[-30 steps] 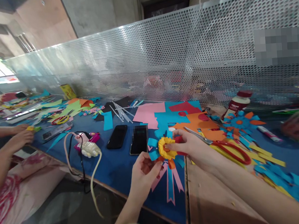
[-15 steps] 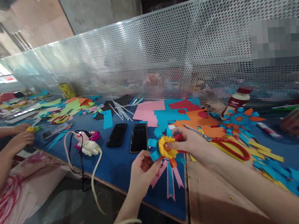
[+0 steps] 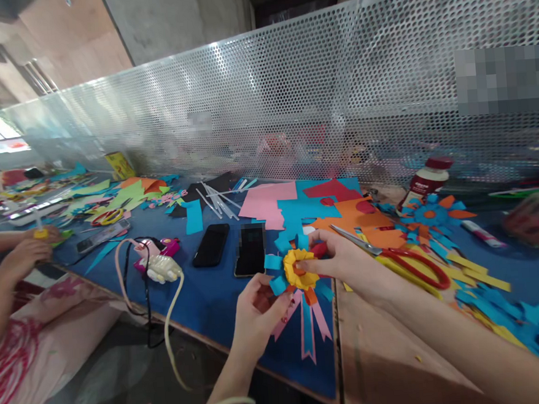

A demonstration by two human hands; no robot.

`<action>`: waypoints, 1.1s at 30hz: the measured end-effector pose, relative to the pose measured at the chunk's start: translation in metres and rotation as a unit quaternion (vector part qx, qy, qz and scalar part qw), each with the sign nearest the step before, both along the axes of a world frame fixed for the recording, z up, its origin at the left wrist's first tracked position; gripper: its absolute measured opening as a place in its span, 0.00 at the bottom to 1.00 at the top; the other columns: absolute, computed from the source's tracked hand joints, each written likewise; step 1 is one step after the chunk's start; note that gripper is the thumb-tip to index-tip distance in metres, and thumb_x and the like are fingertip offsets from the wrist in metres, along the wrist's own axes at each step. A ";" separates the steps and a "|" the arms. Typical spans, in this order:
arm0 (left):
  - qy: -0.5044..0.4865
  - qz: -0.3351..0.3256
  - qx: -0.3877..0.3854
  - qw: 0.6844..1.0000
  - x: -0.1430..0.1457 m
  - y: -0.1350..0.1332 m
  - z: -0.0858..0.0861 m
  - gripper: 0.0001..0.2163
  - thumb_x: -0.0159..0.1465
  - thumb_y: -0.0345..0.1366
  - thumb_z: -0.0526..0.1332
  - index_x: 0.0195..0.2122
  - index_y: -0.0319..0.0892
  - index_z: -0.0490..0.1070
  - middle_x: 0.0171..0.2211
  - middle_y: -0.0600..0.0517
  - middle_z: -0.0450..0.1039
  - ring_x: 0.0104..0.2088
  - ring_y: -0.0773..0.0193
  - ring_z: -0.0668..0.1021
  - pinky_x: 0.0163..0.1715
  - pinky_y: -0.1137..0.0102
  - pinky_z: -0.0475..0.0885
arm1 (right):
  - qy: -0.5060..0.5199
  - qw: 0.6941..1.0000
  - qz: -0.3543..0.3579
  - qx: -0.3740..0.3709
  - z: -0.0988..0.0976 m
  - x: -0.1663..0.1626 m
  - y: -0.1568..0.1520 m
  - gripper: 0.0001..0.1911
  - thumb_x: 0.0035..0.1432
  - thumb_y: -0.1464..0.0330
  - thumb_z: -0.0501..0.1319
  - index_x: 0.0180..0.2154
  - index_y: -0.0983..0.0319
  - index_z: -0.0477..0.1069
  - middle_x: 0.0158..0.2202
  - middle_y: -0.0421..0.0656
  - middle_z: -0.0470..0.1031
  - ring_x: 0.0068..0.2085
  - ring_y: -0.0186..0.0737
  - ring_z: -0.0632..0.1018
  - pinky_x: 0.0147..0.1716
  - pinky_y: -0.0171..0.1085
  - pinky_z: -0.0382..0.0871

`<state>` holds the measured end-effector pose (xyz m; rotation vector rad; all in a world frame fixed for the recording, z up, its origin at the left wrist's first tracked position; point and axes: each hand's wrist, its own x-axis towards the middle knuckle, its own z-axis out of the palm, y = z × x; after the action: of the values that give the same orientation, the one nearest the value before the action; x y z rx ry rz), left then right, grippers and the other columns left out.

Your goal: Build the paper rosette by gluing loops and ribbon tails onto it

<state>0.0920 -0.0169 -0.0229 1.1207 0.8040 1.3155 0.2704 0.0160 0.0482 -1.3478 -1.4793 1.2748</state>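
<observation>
Between my hands is a paper flower rosette (image 3: 301,270), with a yellow looped centre, blue and orange petals, and pink and blue ribbon tails (image 3: 307,331) hanging below. My left hand (image 3: 258,310) pinches its lower left petals between thumb and fingers. On the upper right, my right hand (image 3: 342,255) grips it, the thumb pressed at the yellow centre and the fingers partly hidden behind the petals. Just right of my right hand lie scissors (image 3: 412,266) with red handles. A finished-looking blue and orange paper flower (image 3: 431,213) rests farther right.
Two dark phones (image 3: 211,245) lie behind my left hand, near a power strip with cables (image 3: 163,266). Pink paper (image 3: 269,202) and orange paper (image 3: 363,220) spread toward the perforated metal screen (image 3: 290,96). A bottle (image 3: 427,182) stands at right. Another person's hands (image 3: 28,249) work at far left.
My hands keep hold of the rosette, which has shifted very slightly left. At far left, the other person's hands have moved, and a pale stick now shows above the yellow piece there.
</observation>
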 end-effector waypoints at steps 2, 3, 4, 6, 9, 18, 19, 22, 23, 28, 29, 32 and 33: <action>0.001 0.000 -0.002 1.000 0.000 0.000 -0.001 0.12 0.54 0.37 0.68 0.32 0.40 0.67 0.28 0.54 0.70 0.22 0.73 0.71 0.20 0.77 0.67 | -0.003 1.000 -0.003 0.005 0.000 0.000 0.000 0.24 0.41 0.58 0.71 0.37 0.59 0.62 0.30 0.37 0.66 0.31 0.34 0.71 0.29 0.35 0.65; 0.001 0.000 -0.002 1.000 0.000 0.000 -0.001 0.12 0.54 0.38 0.69 0.32 0.40 0.67 0.28 0.54 0.71 0.22 0.73 0.71 0.20 0.77 0.67 | -0.004 1.000 -0.006 0.008 0.000 0.000 0.000 0.24 0.41 0.59 0.71 0.36 0.59 0.62 0.30 0.37 0.66 0.31 0.34 0.70 0.28 0.34 0.65; 0.001 0.001 -0.002 1.000 -0.001 0.000 -0.001 0.12 0.54 0.38 0.69 0.32 0.40 0.67 0.28 0.54 0.71 0.21 0.73 0.70 0.20 0.77 0.67 | -0.003 1.000 -0.008 0.010 0.000 0.000 0.000 0.24 0.41 0.59 0.71 0.36 0.59 0.62 0.30 0.37 0.65 0.30 0.33 0.70 0.28 0.34 0.64; 0.000 0.002 -0.002 1.000 -0.001 0.000 -0.002 0.12 0.54 0.38 0.69 0.31 0.40 0.67 0.28 0.55 0.71 0.21 0.73 0.70 0.20 0.77 0.67 | 0.000 1.000 -0.009 0.012 0.000 -0.001 -0.001 0.24 0.41 0.60 0.71 0.36 0.59 0.63 0.29 0.36 0.65 0.30 0.33 0.70 0.28 0.34 0.65; -0.004 -0.003 -0.003 1.000 -0.001 0.000 -0.003 0.12 0.53 0.37 0.69 0.31 0.40 0.66 0.29 0.55 0.71 0.21 0.74 0.70 0.20 0.77 0.67 | -0.005 1.000 -0.002 0.009 0.000 -0.001 -0.001 0.22 0.42 0.61 0.70 0.37 0.59 0.63 0.31 0.37 0.68 0.32 0.35 0.72 0.30 0.36 0.67; -0.018 0.003 -0.012 1.000 0.000 0.000 -0.001 0.13 0.53 0.37 0.69 0.31 0.41 0.65 0.26 0.56 0.69 0.21 0.74 0.69 0.20 0.77 0.66 | -0.021 1.000 -0.001 0.016 0.001 -0.002 -0.002 0.22 0.43 0.61 0.69 0.37 0.58 0.62 0.32 0.39 0.70 0.33 0.38 0.73 0.31 0.38 0.68; -0.022 0.002 -0.011 1.000 0.000 0.000 -0.001 0.13 0.53 0.36 0.69 0.31 0.41 0.64 0.26 0.56 0.69 0.21 0.74 0.69 0.20 0.78 0.66 | -0.023 1.000 0.000 0.018 0.001 -0.002 -0.002 0.22 0.43 0.61 0.69 0.37 0.58 0.62 0.32 0.39 0.70 0.33 0.38 0.73 0.31 0.38 0.68; -0.027 -0.001 -0.007 1.000 0.000 -0.001 -0.001 0.12 0.54 0.36 0.69 0.30 0.41 0.64 0.26 0.57 0.69 0.21 0.74 0.69 0.20 0.78 0.66 | -0.033 0.999 0.002 0.025 0.000 -0.001 -0.001 0.22 0.43 0.60 0.69 0.37 0.58 0.62 0.32 0.40 0.70 0.33 0.38 0.73 0.31 0.38 0.69; -0.027 -0.002 -0.005 1.000 0.000 -0.001 -0.001 0.12 0.54 0.36 0.69 0.30 0.41 0.64 0.26 0.57 0.69 0.21 0.74 0.70 0.20 0.78 0.66 | -0.034 0.999 0.001 0.026 0.000 -0.001 -0.001 0.22 0.43 0.60 0.69 0.37 0.58 0.62 0.33 0.40 0.71 0.33 0.38 0.74 0.31 0.39 0.69; -0.012 -0.005 0.010 1.000 -0.002 -0.001 -0.003 0.11 0.55 0.35 0.68 0.31 0.41 0.64 0.26 0.57 0.69 0.22 0.74 0.70 0.21 0.78 0.67 | -0.043 0.998 -0.005 0.034 -0.001 -0.001 -0.001 0.21 0.43 0.61 0.69 0.37 0.59 0.63 0.32 0.40 0.71 0.34 0.38 0.74 0.32 0.39 0.69; -0.008 -0.002 0.015 1.000 -0.002 -0.001 -0.003 0.11 0.56 0.34 0.68 0.32 0.41 0.64 0.26 0.57 0.69 0.22 0.74 0.70 0.21 0.79 0.67 | -0.046 0.998 -0.006 0.039 -0.001 -0.001 -0.002 0.21 0.43 0.61 0.69 0.37 0.59 0.63 0.32 0.40 0.71 0.34 0.38 0.74 0.32 0.39 0.70; 0.007 0.010 0.035 0.999 -0.002 -0.002 -0.001 0.11 0.56 0.34 0.67 0.35 0.41 0.64 0.27 0.57 0.69 0.24 0.73 0.72 0.22 0.79 0.68 | -0.048 0.997 -0.004 0.059 -0.002 -0.001 -0.003 0.20 0.45 0.61 0.68 0.38 0.59 0.63 0.33 0.41 0.71 0.34 0.39 0.74 0.33 0.39 0.70; 0.010 0.013 0.040 0.999 -0.002 -0.002 -0.001 0.12 0.56 0.34 0.67 0.36 0.41 0.64 0.28 0.56 0.69 0.24 0.73 0.72 0.22 0.79 0.68 | -0.049 0.997 -0.003 0.065 -0.002 -0.001 -0.004 0.20 0.45 0.60 0.68 0.38 0.59 0.64 0.33 0.41 0.72 0.34 0.39 0.74 0.33 0.39 0.70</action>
<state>0.0903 -0.0184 -0.0238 1.1911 0.7895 1.3699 0.2692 0.0124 0.0458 -1.3450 -1.5956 1.1016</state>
